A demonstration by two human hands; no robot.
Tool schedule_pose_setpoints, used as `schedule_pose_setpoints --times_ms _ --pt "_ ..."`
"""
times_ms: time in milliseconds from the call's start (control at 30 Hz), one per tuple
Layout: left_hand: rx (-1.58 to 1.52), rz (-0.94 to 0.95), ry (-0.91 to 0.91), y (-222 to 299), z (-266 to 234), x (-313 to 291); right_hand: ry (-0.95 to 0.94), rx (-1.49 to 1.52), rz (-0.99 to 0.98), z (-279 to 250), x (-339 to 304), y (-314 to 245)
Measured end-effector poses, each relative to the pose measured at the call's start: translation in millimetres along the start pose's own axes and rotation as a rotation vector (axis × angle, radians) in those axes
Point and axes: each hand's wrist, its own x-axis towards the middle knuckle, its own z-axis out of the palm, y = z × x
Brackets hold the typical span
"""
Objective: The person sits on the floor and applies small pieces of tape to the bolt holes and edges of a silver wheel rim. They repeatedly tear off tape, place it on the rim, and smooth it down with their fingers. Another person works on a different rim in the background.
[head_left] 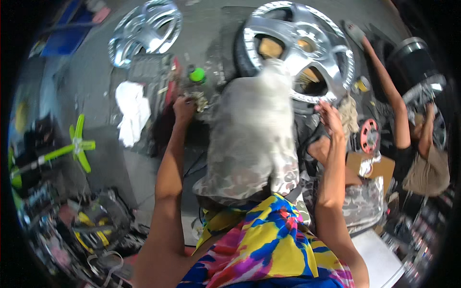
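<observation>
Left hand [184,107] curled over a small crumpled greyish wad [198,100] on the grey floor, grip unclear; green round cap [197,75] just beyond, white rag [132,111] to its left. Right hand [330,117] fingers loosely spread, holding nothing, touching the near rim of the chrome spoked wheel [300,48]. Camouflage-trousered knee [252,139] rises between both hands, hiding the wheel's lower edge.

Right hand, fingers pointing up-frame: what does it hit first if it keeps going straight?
Probably the chrome wheel rim. The right hand has its fingertips just short of the rim's lower edge, nothing visible between. Depth is unclear in this fisheye view.
</observation>
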Motion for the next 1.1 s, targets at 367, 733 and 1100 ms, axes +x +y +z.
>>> schedule_pose_setpoints --times_ms 367,733,1100 --pt "0.388 -0.275 -0.243 5 36 -8 0.141 -0.247 -0.096 -19 -20 6" --pt "0.387 -0.333 -0.376 -8 -14 -32 0.241 -0.06 -0.264 -22 -4 12" --pt "0.359 -0.382 -0.415 -13 -60 -54 0.436 -0.138 -0.459 -31 29 27"
